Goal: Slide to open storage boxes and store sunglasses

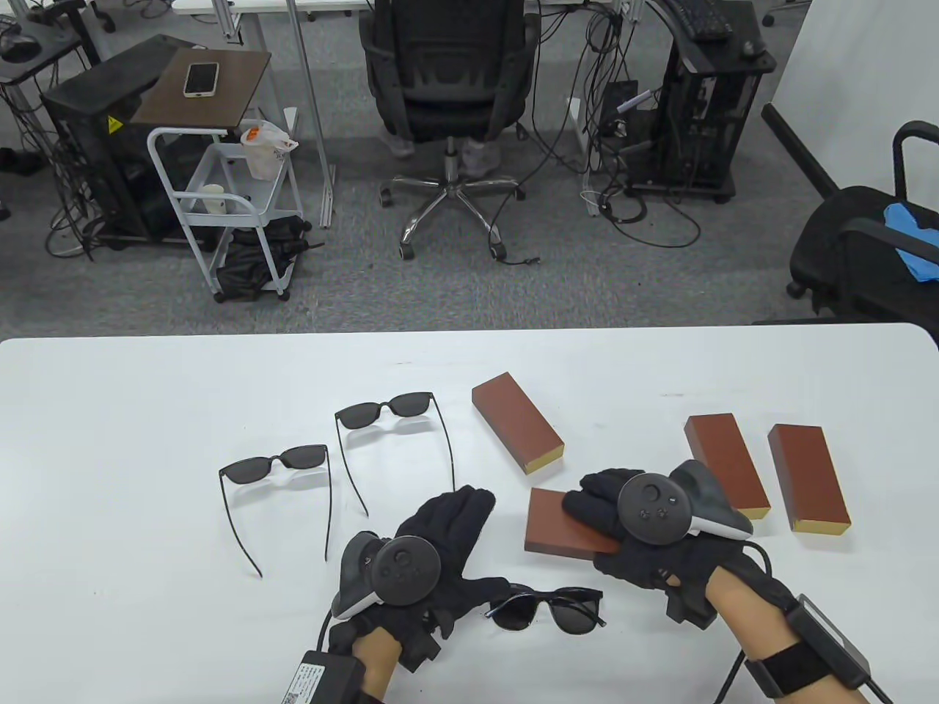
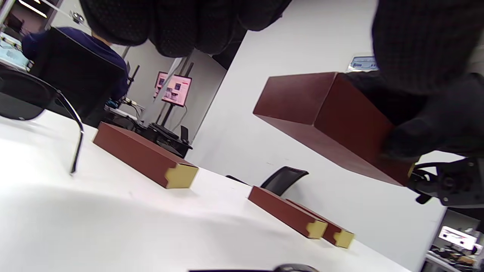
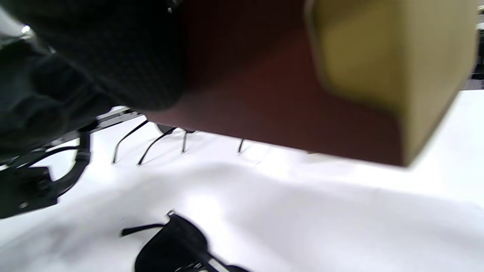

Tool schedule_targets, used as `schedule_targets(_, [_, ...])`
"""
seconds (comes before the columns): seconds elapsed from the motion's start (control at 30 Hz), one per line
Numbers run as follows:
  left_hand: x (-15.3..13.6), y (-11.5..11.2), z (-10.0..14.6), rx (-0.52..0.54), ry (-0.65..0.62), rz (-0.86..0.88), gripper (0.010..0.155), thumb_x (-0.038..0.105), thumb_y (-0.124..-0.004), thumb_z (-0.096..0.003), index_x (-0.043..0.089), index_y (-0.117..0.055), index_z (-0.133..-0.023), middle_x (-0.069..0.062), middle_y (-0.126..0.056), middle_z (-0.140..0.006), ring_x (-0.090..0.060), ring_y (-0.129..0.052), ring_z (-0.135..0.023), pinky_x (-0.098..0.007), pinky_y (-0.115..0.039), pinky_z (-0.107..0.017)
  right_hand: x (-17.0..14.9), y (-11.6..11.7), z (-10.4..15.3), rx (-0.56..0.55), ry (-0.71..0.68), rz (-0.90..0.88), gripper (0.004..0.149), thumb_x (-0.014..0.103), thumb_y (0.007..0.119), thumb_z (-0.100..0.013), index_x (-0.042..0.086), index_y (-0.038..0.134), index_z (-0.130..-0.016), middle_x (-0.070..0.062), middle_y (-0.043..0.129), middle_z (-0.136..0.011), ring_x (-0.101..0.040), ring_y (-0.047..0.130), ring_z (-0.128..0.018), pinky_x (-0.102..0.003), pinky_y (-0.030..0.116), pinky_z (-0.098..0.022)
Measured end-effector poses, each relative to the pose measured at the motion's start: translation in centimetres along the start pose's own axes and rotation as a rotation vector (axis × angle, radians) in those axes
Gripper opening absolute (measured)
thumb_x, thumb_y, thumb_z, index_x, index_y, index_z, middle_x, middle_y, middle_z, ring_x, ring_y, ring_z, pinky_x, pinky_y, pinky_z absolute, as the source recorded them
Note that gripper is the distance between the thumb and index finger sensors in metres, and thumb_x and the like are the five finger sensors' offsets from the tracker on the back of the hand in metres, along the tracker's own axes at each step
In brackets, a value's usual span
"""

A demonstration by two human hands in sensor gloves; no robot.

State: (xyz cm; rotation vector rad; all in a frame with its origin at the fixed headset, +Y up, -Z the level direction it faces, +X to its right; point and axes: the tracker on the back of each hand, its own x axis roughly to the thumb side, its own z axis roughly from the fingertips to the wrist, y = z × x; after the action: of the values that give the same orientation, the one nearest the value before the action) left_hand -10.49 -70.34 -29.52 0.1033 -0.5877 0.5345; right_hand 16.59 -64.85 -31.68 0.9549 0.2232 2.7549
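Note:
My right hand (image 1: 596, 506) grips a brown storage box (image 1: 561, 526) from above and holds it clear of the white table (image 1: 147, 411); the left wrist view shows this box (image 2: 321, 117) in the air. Its gold end (image 3: 393, 56) fills the right wrist view. My left hand (image 1: 447, 529) lies open beside it, fingers straight, holding nothing. A folded pair of sunglasses (image 1: 546, 610) lies just by the left thumb. Two unfolded pairs (image 1: 275, 466) (image 1: 385, 411) stand further left.
Another brown box (image 1: 517, 431) lies at the table's middle and two more (image 1: 726, 466) (image 1: 808, 477) at the right. Beyond the far edge stand office chairs (image 1: 447, 81) (image 1: 866, 242) and a white cart (image 1: 227, 198).

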Motion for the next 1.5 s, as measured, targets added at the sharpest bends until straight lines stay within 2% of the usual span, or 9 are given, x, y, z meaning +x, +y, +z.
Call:
schedule_targets(0.23, [0.6,-0.7,-0.1,-0.054,-0.046,0.043,0.103,0.073,-0.089,-0.0264,0.035,-0.045,-0.111,0.0,-0.058,-0.116,-0.03,-0.069,-0.101,-0.059,-0.067,-0.066,2.4,1.3,-0.6,0.009,-0.095,-0.028,0.074,0.041,0.092,-0.028,0.032,0.057,-0.093,-0.015,0.054,-0.104,-0.04,0.055,-0.094,-0.059,0.047,-0.072])
schedule_targets(0.33, [0.7,-1.1,-0.4,-0.097,-0.029,0.076,0.099,0.064,-0.092,-0.0303,0.03,-0.045,-0.111,-0.003,-0.064,-0.111,-0.03,-0.075,-0.096,-0.058,-0.07,-0.064,2.7,1.8,-0.7,0.001,-0.113,-0.051,0.074,0.041,0.092,-0.028,0.032,0.057,-0.093,-0.015,0.053,-0.104,-0.04,0.055,-0.094,-0.059,0.047,-0.072])
schedule_targets(0.4, [0.5,-1.6,-0.7,-0.184,0.007,0.166,0.096,0.056,-0.094,-0.033,0.028,-0.044,-0.11,-0.007,-0.06,-0.11,-0.032,-0.078,-0.094,-0.059,-0.072,-0.062,2.5,2.1,-0.6,-0.014,-0.107,-0.061,0.074,0.041,0.093,-0.029,0.029,0.057,-0.093,-0.015,0.054,-0.104,-0.04,0.055,-0.094,-0.059,0.047,-0.072])
schedule_targets(0.47, [0.4,-1.9,-0.8,-0.182,0.024,0.23,0.093,0.05,-0.096,-0.0333,0.025,-0.048,-0.109,-0.01,-0.061,-0.109,-0.034,-0.079,-0.09,-0.057,-0.073,-0.061,2.0,2.7,-0.6,-0.016,-0.1,-0.083,0.077,0.04,0.093,-0.029,0.027,0.054,-0.094,-0.014,0.054,-0.104,-0.04,0.055,-0.095,-0.058,0.046,-0.072])
schedule_targets(0.67, [-0.7,-1.7,-0.7,-0.213,0.06,0.192,0.094,0.048,-0.097,-0.033,0.023,-0.049,-0.109,-0.011,-0.061,-0.109,-0.035,-0.079,-0.089,-0.056,-0.073,-0.064,-1.1,3.6,0.7,-0.11,-0.008,-0.162,0.088,0.049,0.093,-0.025,0.022,0.047,-0.096,-0.015,0.046,-0.106,-0.042,0.046,-0.097,-0.059,0.042,-0.073])
schedule_targets(0.87, [-1.3,-1.3,-0.6,-0.203,0.07,0.217,0.094,0.046,-0.098,-0.032,0.023,-0.049,-0.109,-0.01,-0.061,-0.109,-0.035,-0.079,-0.09,-0.055,-0.073,-0.065,-4.0,4.3,2.2,-0.093,0.05,-0.251,0.095,0.052,0.093,-0.024,0.029,0.037,-0.097,-0.011,0.042,-0.108,-0.041,0.05,-0.098,-0.059,0.048,-0.072])
schedule_targets(1.07, [-1.3,-1.3,-0.6,-0.19,0.058,0.249,0.094,0.048,-0.099,-0.0321,0.024,-0.05,-0.109,-0.01,-0.062,-0.109,-0.034,-0.081,-0.09,-0.054,-0.074,-0.065,-4.5,4.6,2.5,-0.121,0.032,-0.394,0.087,0.044,0.095,-0.026,0.03,0.046,-0.096,-0.01,0.054,-0.104,-0.038,0.065,-0.092,-0.056,0.058,-0.069])
schedule_targets(1.27, [-1.6,-1.2,-0.7,-0.202,0.074,0.235,0.094,0.048,-0.099,-0.0316,0.026,-0.05,-0.109,-0.008,-0.062,-0.11,-0.032,-0.08,-0.092,-0.056,-0.073,-0.065,-4.7,4.6,2.6,-0.146,0.052,-0.372,0.09,0.043,0.099,-0.022,0.027,0.049,-0.095,-0.012,0.06,-0.1,-0.036,0.072,-0.087,-0.055,0.062,-0.067])
schedule_targets(1.5, [-2.8,-0.6,-0.1,-0.195,0.127,0.219,0.094,0.045,-0.099,-0.0331,0.027,-0.048,-0.11,-0.009,-0.059,-0.112,-0.033,-0.077,-0.095,-0.057,-0.071,-0.065,-6.8,4.4,3.2,-0.156,0.121,-0.401,0.086,0.039,0.1,-0.023,0.031,0.052,-0.094,-0.006,0.06,-0.102,-0.036,0.076,-0.087,-0.055,0.066,-0.065])
